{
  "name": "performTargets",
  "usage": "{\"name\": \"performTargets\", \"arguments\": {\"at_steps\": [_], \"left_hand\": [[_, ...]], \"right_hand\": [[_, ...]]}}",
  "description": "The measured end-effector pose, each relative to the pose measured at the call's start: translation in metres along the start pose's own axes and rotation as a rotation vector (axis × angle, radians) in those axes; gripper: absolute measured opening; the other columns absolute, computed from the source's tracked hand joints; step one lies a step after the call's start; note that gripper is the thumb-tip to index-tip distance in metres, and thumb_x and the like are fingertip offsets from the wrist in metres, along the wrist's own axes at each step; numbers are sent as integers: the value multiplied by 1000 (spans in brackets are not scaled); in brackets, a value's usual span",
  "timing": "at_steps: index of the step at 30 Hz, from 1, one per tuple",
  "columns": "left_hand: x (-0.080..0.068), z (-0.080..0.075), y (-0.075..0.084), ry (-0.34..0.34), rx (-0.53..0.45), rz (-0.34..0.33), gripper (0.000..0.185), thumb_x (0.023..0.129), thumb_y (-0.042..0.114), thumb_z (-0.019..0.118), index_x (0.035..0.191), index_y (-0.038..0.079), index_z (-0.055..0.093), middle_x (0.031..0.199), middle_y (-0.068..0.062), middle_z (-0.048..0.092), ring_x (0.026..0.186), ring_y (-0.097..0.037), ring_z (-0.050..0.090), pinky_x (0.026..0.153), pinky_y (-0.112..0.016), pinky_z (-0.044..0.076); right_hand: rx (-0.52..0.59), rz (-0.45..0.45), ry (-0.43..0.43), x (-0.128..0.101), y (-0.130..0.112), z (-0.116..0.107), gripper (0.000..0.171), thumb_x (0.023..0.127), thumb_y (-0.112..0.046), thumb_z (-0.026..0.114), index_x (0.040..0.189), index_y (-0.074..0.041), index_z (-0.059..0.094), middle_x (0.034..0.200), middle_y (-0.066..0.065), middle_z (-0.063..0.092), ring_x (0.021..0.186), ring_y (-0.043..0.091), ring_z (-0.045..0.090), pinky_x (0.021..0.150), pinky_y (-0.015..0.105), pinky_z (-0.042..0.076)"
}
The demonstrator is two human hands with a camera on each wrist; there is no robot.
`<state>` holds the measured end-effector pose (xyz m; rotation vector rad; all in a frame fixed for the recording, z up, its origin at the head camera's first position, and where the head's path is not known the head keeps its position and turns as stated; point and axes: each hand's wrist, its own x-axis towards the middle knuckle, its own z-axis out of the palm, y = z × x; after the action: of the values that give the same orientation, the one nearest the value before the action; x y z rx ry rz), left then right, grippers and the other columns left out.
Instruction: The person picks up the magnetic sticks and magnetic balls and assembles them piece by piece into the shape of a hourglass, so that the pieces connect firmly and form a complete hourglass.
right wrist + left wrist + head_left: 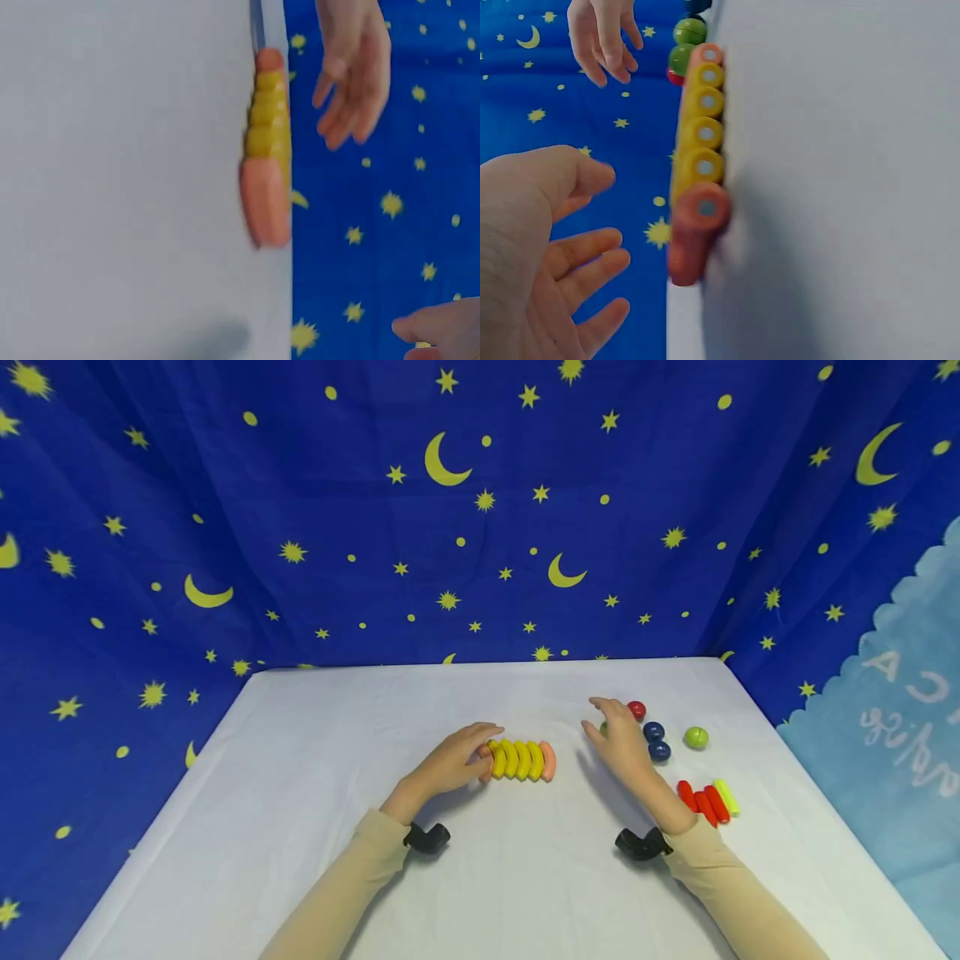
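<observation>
- left hand (452, 763) sits at nine o'clock of the row of rods (521, 760), fingers relaxed and spread, fingertips just at the salmon end piece; the left wrist view shows the palm apart from it, holding nothing.
- the row lies mid-surface (315, 793): four yellow rods side by side, a salmon rod (548, 761) capping the three o'clock end.
- right hand (619, 737) hovers at three o'clock of the row, well apart from it, fingers loose and straight, gripping nothing.
- just past that hand: a red ball (637, 710), two dark blue balls (657, 741), a green ball (696, 737) further to three o'clock.
- at five o'clock of the right hand, red rods (702, 802) and a pale yellow rod (726, 797) lie together.
- risk, as i judge it: the row looks only loosely joined, so a nudge from the left fingertips could skew or split it.
- the balls could roll off if the right hand brushes them.
</observation>
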<state>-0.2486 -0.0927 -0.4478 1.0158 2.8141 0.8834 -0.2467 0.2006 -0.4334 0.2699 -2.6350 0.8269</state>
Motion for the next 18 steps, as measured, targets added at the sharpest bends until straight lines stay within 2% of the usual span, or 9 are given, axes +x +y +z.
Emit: {"name": "performTargets", "arguments": {"at_steps": [4, 7, 14, 18], "left_hand": [[-4, 6, -7, 2, -17, 15, 51, 91, 13, 57, 140, 9, 45, 140, -8, 51, 131, -25, 48, 110, -41, 37], [-6, 10, -13, 24, -21, 19, 50, 91, 11, 59, 139, 8, 46, 135, -8, 56, 128, -24, 51, 108, -40, 39], [-12, 15, -21, 100, -23, 38, 47, 89, 12, 63, 135, 7, 51, 130, -11, 60, 124, -28, 54, 106, -42, 41], [-15, 16, -25, 159, 36, 56, 43, 87, 18, 68, 128, 7, 58, 119, -8, 64, 114, -26, 59, 99, -42, 46]], "right_hand": [[151, 59, 101, -2, 21, -5, 38, 86, -4, 64, 121, 8, 56, 114, 28, 61, 105, 42, 58, 92, 53, 45], [252, 113, 161, -6, 35, -5, 39, 85, 0, 63, 122, 8, 55, 114, 30, 61, 106, 43, 58, 93, 52, 45], [374, 268, 192, -13, 53, -1, 42, 86, 5, 58, 127, 8, 50, 117, 28, 61, 112, 37, 56, 96, 44, 43], [405, 285, 198, -14, 56, 0, 43, 85, 7, 56, 128, 8, 48, 118, 29, 59, 114, 39, 54, 101, 46, 42]]}}
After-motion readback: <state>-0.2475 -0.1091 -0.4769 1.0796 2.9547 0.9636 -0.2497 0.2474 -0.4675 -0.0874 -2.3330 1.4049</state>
